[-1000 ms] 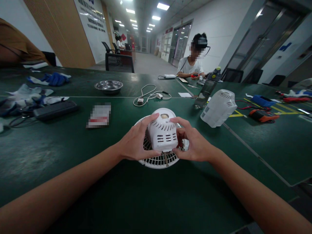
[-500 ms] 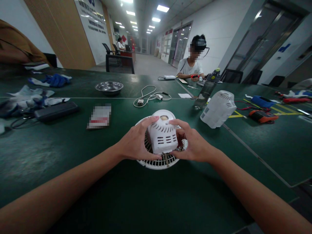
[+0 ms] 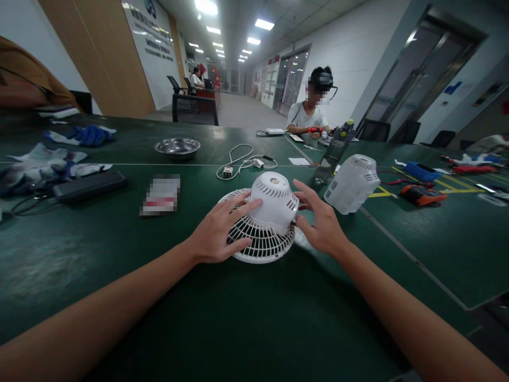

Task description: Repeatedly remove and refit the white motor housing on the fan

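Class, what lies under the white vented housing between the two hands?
A round white grille shows beneath the housing; the grille's middle is covered and cannot be seen.

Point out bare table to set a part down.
Bare: this side of the white grille; left, this side of the black case; right, this side of the orange meter. Crowded: between left hand and right hand, where the white housing sits over the grille; far left, gloves beside the case; beyond the right hand, white cover and bottle.
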A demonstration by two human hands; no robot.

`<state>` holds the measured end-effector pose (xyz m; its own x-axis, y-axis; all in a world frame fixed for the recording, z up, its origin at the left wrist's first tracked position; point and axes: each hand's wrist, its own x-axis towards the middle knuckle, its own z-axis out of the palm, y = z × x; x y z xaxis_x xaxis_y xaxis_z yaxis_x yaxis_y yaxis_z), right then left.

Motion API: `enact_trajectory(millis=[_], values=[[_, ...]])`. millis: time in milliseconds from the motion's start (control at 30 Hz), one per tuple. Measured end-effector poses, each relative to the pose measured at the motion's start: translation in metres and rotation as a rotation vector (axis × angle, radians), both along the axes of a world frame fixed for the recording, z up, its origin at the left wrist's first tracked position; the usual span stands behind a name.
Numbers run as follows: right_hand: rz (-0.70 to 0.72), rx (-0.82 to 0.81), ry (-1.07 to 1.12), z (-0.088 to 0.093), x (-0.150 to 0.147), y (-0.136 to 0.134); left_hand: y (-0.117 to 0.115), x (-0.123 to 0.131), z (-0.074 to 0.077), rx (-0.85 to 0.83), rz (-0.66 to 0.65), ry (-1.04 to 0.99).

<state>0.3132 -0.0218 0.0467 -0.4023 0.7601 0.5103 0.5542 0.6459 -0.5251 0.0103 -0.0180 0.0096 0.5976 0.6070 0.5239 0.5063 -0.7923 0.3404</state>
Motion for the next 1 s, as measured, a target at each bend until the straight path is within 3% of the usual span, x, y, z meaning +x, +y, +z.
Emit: enact_trajectory(millis=[100,300,433,533,633,867,1000], values=[[0.061,-0.021,-0.017,-0.001,-0.006,-0.005,0.0,-0.001,0.0,-0.013,-0.015,0.001],[-0.026,-0.176,-0.005,-0.014,-0.013,0.001,0.0,0.0,0.0,-0.009,-0.004,-0.05],[-0.043,-0.184,0.025,-0.015,-0.013,0.004,0.002,0.003,-0.002,-0.084,0.163,-0.135],[-0.064,-0.176,0.03,-0.013,-0.014,0.004,0.006,0.003,-0.006,-0.243,0.337,-0.277],[-0.067,-0.171,0.036,-0.013,-0.015,0.004,0.01,0.002,-0.008,-0.411,0.402,-0.373],[-0.1,-0.206,0.21,-0.016,-0.013,0.004,0.013,-0.004,-0.01,-0.549,0.262,-0.698],[-0.109,-0.348,0.546,-0.012,-0.012,0.007,0.015,-0.006,-0.012,-0.423,0.128,-0.825]])
